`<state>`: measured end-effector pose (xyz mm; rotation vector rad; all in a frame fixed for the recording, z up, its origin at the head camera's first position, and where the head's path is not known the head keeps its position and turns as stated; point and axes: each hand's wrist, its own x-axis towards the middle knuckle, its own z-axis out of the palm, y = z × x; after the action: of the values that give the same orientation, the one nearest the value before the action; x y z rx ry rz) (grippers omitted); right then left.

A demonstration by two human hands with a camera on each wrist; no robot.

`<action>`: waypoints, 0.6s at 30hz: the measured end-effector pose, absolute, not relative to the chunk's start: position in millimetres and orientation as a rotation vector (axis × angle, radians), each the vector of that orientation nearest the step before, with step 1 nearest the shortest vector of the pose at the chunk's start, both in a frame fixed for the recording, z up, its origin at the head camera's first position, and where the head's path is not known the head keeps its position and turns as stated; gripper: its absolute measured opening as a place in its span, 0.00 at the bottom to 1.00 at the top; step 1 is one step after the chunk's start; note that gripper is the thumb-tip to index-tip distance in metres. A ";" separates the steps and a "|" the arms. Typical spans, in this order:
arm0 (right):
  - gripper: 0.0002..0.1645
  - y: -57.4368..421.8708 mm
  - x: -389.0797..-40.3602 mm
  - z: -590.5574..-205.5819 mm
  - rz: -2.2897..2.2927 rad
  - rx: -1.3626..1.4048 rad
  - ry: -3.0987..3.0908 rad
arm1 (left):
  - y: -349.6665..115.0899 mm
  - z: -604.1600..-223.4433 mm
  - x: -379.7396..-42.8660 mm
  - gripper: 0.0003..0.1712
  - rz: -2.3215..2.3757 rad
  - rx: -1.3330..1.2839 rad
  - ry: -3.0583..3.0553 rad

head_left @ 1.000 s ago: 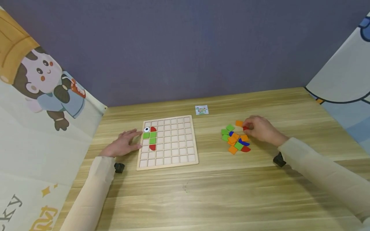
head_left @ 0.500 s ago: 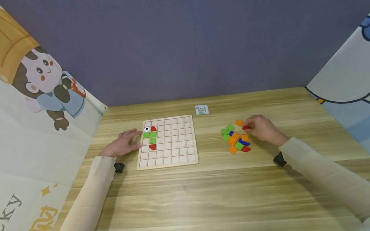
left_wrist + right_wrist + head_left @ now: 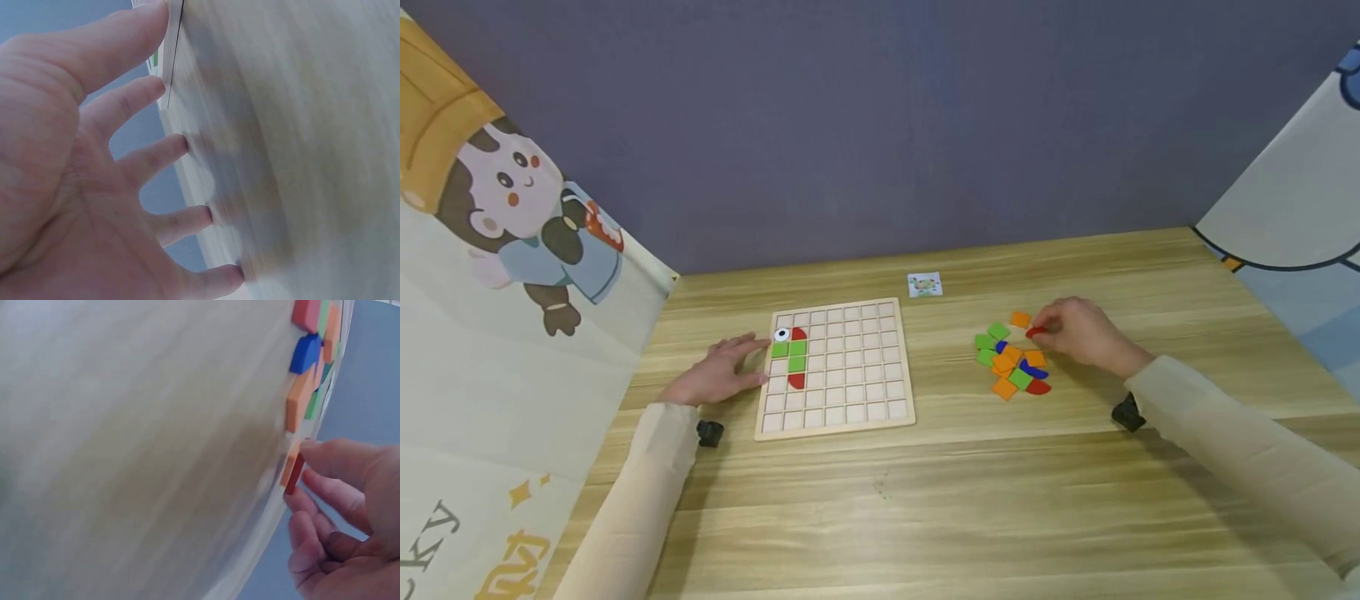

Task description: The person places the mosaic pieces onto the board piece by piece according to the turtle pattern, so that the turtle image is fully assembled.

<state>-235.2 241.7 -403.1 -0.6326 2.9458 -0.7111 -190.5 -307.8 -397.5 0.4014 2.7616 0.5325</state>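
Note:
My left hand (image 3: pixel 718 372) lies with fingers spread on the table, thumb and index finger touching the left edge of the wooden grid board (image 3: pixel 850 425). On the board sit a white eye piece (image 3: pixel 782 334), two green squares (image 3: pixel 797 363) and two red quarter-round pieces (image 3: pixel 797 381). Between thumb and fingers my right hand (image 3: pixel 1075 329) pinches a red piece (image 3: pixel 295 474), partly hidden by the fingertips. Just left of that hand is a loose pile of orange squares (image 3: pixel 1034 358), green squares (image 3: pixel 997 332), blue pieces (image 3: pixel 1034 370) and another red piece (image 3: pixel 1038 387).
A small picture card (image 3: pixel 924 284) lies behind the board on the wooden table (image 3: pixel 880 517). A dark grey panel (image 3: pixel 880 133) rises at the table's back edge. Printed cloth walls (image 3: pixel 475 358) flank both sides.
The red piece in my right hand has tilted and shifted slightly left between the fingertips. My left hand and the pieces on the board have stayed in place.

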 end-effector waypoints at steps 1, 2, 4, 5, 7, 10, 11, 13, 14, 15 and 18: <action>0.07 239.3 -235.6 -402.4 -0.715 -0.642 2.954 | -308.1 -397.8 -190.6 0.39 0.532 0.399 2.761; 0.06 235.9 -236.1 -401.5 -0.723 -0.651 2.956 | -308.4 -398.0 -190.5 0.39 0.533 0.396 2.760; 0.06 226.5 -237.1 -398.5 -0.732 -0.673 2.954 | -308.9 -398.4 -190.5 0.39 0.533 0.391 2.760; 0.06 220.5 -237.4 -396.6 -0.734 -0.687 2.948 | -309.3 -398.7 -190.4 0.39 0.533 0.389 2.760; 0.06 206.0 -238.4 -393.5 -0.743 -0.704 2.935 | -309.8 -399.1 -190.0 0.39 0.535 0.386 2.760; 0.06 180.1 -240.4 -390.2 -0.770 -0.722 2.899 | -310.2 -399.2 -189.3 0.39 0.532 0.384 2.762; 0.06 170.7 -241.0 -389.5 -0.775 -0.725 2.890 | -310.2 -399.0 -189.1 0.38 0.531 0.389 2.764; 0.06 150.7 -242.6 -388.2 -0.792 -0.730 2.872 | -309.7 -398.4 -188.9 0.38 0.531 0.394 2.767; 0.05 140.6 -243.7 -387.4 -0.801 -0.744 2.863 | -309.2 -398.0 -188.9 0.38 0.531 0.399 2.769; 0.05 130.5 -244.6 -386.5 -0.812 -0.767 2.856 | -308.8 -397.7 -189.0 0.38 0.530 0.403 2.771; 0.04 100.8 -246.9 -383.9 -0.847 -0.854 2.831 | -307.7 -397.4 -189.6 0.38 0.532 0.406 2.769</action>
<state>-246.9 100.8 -383.9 -0.8540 2.8310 -0.8472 -189.6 -307.7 -397.4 0.4057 2.7689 0.5318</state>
